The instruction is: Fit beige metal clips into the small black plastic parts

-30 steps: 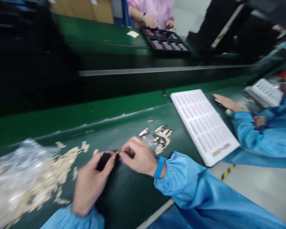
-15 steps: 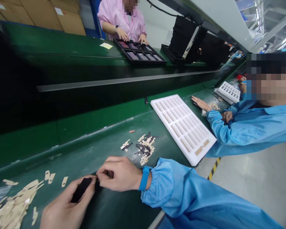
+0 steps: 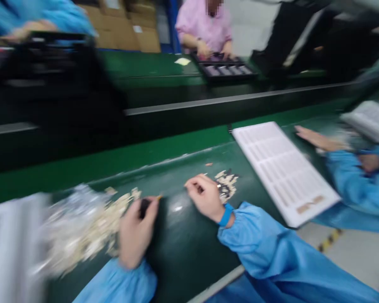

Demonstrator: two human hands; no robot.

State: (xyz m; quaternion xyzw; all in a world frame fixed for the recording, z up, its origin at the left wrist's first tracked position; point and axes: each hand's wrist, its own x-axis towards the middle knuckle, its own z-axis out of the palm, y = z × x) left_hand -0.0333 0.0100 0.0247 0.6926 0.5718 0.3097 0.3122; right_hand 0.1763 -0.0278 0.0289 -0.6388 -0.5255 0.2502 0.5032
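Observation:
The picture is smeared by motion. My left hand [image 3: 135, 233] rests on the green table [image 3: 183, 248] and pinches a small black part [image 3: 144, 207] with a tan tip. My right hand [image 3: 205, 198] is apart from it, fingers curled, close to a small heap of tan and black pieces [image 3: 226, 186]; what its fingers hold is too small to name. A large heap of tan strips [image 3: 91, 229] on a clear plastic bag lies left of my left hand.
A white slotted foam tray [image 3: 284, 168] lies to the right, and a co-worker's blue-sleeved hand [image 3: 316, 139] rests beside it. Across the black conveyor belt [image 3: 177, 120], a person in pink handles black trays [image 3: 224, 69]. Another white tray [image 3: 368, 120] sits far right.
My hands have come apart: the right moved rightward to the small heap, while the left kept the black part. The camera swung left, bringing the large tan heap into view again.

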